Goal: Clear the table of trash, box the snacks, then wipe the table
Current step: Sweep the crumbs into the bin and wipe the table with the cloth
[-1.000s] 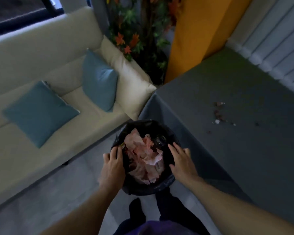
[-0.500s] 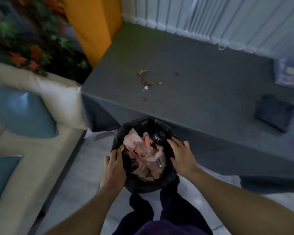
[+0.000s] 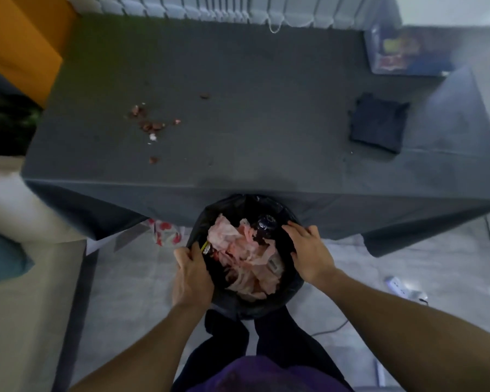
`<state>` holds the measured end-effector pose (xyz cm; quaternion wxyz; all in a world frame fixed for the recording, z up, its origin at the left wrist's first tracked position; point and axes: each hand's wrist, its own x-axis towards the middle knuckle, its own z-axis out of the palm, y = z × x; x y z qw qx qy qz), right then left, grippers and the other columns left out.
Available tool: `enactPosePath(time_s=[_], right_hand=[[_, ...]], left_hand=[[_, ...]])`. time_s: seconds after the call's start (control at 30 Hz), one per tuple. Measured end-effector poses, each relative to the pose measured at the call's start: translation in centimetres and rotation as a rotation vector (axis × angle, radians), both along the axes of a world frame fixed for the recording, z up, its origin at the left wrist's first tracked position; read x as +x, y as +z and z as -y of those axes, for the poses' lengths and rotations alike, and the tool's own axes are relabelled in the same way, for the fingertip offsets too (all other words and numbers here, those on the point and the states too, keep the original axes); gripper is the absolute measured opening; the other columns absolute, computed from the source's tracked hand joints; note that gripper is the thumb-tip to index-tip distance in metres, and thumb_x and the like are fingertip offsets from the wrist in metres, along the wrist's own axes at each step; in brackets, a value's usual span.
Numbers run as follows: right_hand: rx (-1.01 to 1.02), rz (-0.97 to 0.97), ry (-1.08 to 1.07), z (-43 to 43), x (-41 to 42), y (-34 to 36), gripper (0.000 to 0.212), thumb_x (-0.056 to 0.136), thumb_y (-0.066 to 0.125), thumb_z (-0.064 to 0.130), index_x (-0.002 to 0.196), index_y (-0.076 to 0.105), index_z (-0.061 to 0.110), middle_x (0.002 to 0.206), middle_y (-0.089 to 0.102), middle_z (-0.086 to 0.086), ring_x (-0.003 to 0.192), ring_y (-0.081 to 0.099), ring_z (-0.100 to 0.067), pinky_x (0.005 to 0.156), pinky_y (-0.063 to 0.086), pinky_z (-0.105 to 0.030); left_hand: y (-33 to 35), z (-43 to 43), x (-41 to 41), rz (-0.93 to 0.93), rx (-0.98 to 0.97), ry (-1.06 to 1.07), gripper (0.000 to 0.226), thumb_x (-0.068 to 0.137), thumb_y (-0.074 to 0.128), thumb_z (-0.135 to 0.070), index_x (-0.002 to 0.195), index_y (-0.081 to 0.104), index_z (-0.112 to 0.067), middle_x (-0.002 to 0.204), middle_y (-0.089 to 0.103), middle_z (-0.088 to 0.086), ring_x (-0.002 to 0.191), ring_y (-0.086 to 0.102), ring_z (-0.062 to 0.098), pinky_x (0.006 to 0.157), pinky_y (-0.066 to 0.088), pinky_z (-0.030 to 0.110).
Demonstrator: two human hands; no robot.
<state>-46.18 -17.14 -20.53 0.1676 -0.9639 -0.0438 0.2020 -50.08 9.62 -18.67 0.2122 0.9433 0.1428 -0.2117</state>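
Grey-covered desk spans the upper view. Black-lined bin sits just below its near edge, filled with crumpled pink paper. Clear snack box stands at the desk's far right corner; a folded dark cloth lies nearer, on the right. Left hand grips the bin's left rim, fingers curled over it; right hand holds the right rim likewise. Crumbs lie scattered on the desk's left part.
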Motion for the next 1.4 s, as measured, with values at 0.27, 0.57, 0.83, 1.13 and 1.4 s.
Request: enactPosePath(time_s=[0.27, 0.57, 0.83, 1.13, 1.4], right_hand=[[0.001, 0.003, -0.047, 3.8, 0.3, -0.9, 0.075, 0.082, 0.060, -0.003, 0.150, 0.036, 0.015, 0.155, 0.039, 0.000, 0.124, 0.037, -0.028, 0.104, 0.044, -0.035], [-0.052, 0.070, -0.148, 6.5, 0.7, -1.0, 0.053, 0.089, 0.065, 0.023, 0.139, 0.050, 0.019, 0.138, 0.055, 0.000, 0.123, 0.048, -0.027, 0.103, 0.045, -0.041], [-0.092, 0.514, -0.321, 10.1, 8.2, 1.7, 0.018, 0.090, 0.057, 0.022, 0.107, 0.059, 0.017, 0.104, 0.055, -0.006, 0.097, 0.049, -0.030, 0.081, 0.041, -0.043], [-0.111, 0.307, -0.554, 15.0, 20.2, 4.2, 0.053, 0.093, 0.051, 0.049, 0.141, 0.039, 0.031, 0.156, 0.027, -0.005, 0.141, 0.022, -0.038, 0.107, 0.026, -0.058], [-0.254, 0.016, -0.651, 15.7, 25.0, 4.1, 0.054, 0.098, 0.043, 0.049, 0.149, 0.026, 0.042, 0.160, 0.016, -0.001, 0.138, 0.019, -0.046, 0.105, 0.025, -0.060]], left_hand=[[-0.5, 3.3, 2.8, -0.040, -0.138, 0.238, 0.065, 0.086, 0.057, 0.002, 0.142, 0.024, -0.005, 0.129, 0.044, 0.022, 0.098, 0.058, 0.043, 0.078, 0.047, 0.043], [-2.8, 5.1, 5.1, -0.322, -0.278, 0.229, 0.017, 0.094, 0.043, -0.008, 0.109, 0.050, -0.011, 0.100, 0.062, 0.019, 0.084, 0.062, 0.036, 0.059, 0.052, 0.035], [-3.0, 6.8, 6.1, -0.270, -0.468, 0.338, 0.021, 0.099, 0.043, -0.001, 0.113, 0.048, -0.015, 0.097, 0.061, 0.019, 0.077, 0.061, 0.035, 0.053, 0.052, 0.036], [-3.1, 7.7, 7.1, -0.356, -0.520, 0.412, 0.025, 0.097, 0.041, 0.004, 0.112, 0.047, -0.015, 0.100, 0.059, 0.018, 0.080, 0.061, 0.033, 0.055, 0.052, 0.035], [-3.7, 7.0, 7.7, -0.399, -0.558, 0.457, 0.033, 0.094, 0.044, 0.004, 0.118, 0.050, -0.017, 0.102, 0.063, 0.017, 0.084, 0.063, 0.036, 0.064, 0.054, 0.040]])
